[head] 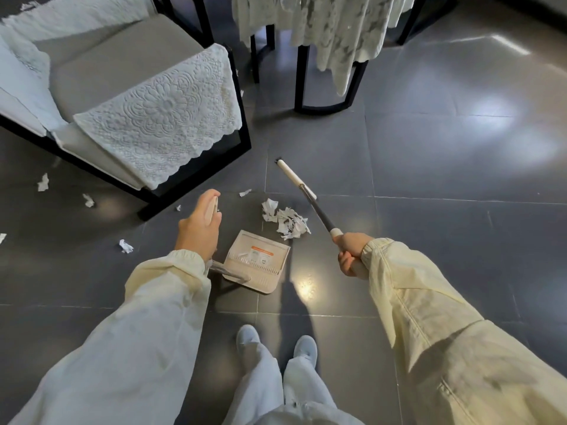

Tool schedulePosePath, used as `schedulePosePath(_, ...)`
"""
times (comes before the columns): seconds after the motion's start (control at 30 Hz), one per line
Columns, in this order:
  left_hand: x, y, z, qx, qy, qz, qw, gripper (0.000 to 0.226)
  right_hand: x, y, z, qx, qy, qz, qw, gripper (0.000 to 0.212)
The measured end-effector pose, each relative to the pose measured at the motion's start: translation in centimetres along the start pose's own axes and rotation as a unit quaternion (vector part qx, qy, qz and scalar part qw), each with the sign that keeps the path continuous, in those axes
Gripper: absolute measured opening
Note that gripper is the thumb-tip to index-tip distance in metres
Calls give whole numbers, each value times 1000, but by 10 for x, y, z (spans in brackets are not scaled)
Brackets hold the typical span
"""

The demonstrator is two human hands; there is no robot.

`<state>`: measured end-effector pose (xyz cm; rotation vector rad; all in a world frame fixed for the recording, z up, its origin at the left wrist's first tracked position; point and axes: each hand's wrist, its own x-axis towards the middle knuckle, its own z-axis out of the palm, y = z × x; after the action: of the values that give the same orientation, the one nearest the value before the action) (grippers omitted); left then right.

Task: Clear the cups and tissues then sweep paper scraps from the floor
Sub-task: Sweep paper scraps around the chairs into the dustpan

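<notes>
Just beyond the beige plastic dustpan (pixel 264 282) lay the heap of torn white paper scraps (pixel 287 220). The left hand (pixel 198 230) closed its grip round the pan's upright handle (pixel 211 210), the right hand (pixel 349 254) round the dark, white-ended broom pole (pixel 310 199). A hard stroke might scatter scraps past the pan.

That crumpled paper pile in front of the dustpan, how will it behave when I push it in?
Probably very light: the paper pile is thin, torn, crumpled bits, so it should slide easily on the glossy floor. It's loose pieces, not one lump, so some may scatter past the dustpan. Likely squashes rather than rolls.
</notes>
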<state>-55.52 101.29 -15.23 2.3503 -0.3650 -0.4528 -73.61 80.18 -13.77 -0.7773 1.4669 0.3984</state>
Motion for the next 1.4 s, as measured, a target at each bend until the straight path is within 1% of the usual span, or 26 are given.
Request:
schedulePosePath(0.1, 9, -19, -11, 15, -18, 15, 1000, 32, 10, 9, 9, -13, 39, -3, 999, 33)
schedulePosePath(0.17, 17, -29, -19, 9, -22, 25, 999, 31, 18, 18, 20, -22, 54, 15, 998, 28)
schedulePosePath(0.23, 28, -34, -26, 9, -26, 30, 999, 31, 24, 27, 38, -15, 59, 30, 998, 26)
schedulePosePath(0.3, 45, -36, -32, 17, -24, 39, 999, 33, 28, 37, 62, -8, 60, 35, 998, 31)
schedulePosePath(0.37, 65, -31, -38, 10, -33, 65, 997, 35, 27, 45, 90, 25, 50, 44, 997, 34)
schedulePosePath(0.5, 92, -21, -41, -12, -76, 103, 992, 35, 17, 54, 137, 83, 9, 81, 993, 32)
schedulePosePath(0.57, 96, -16, -40, -8, -85, 126, 988, 34, 5, 57, 158, 118, -30, 108, 987, 34)
schedulePosePath(0.63, 98, -12, -41, -3, -99, 133, 986, 35, -8, 54, 175, 176, -84, 118, 974, 36)
schedulePosePath(0.73, 103, -10, -44, 0, -105, 127, 986, 36, -32, 40, 183, 258, -161, 126, 944, 34)
schedulePosePath(0.77, 103, -11, -45, 3, -106, 126, 986, 36, -41, 36, 181, 268, -176, 129, 939, 34)
schedulePosePath(0.83, 103, -15, -47, 7, -109, 125, 986, 36, -55, 29, 176, 265, -182, 121, 939, 33)
schedulePosePath(0.9, 101, -21, -52, 5, -102, 117, 988, 35, -64, 26, 178, 253, -162, 108, 948, 30)
schedulePosePath(1.0, 96, -33, -64, -14, -91, 102, 991, 32, -65, 24, 193, 211, -103, 66, 970, 25)
schedulePosePath(1.13, 85, -56, -85, -21, -67, 79, 994, 33, -47, 18, 208, 96, -32, 36, 994, 25)
schedulePosePath(1.23, 77, -78, -98, -29, -40, 59, 997, 35, -29, 9, 215, 42, 21, 15, 999, 24)
schedulePosePath(1.3, 75, -93, -104, -32, -28, 45, 998, 36, -16, 3, 221, -8, 39, -2, 999, 26)
schedulePosePath(1.37, 76, -105, -107, -29, -20, 30, 999, 37, 1, -4, 227, -66, 74, -34, 995, 29)
schedulePosePath(1.4, 79, -108, -108, -30, -17, 22, 999, 37, 10, -9, 230, -75, 86, -52, 992, 29)
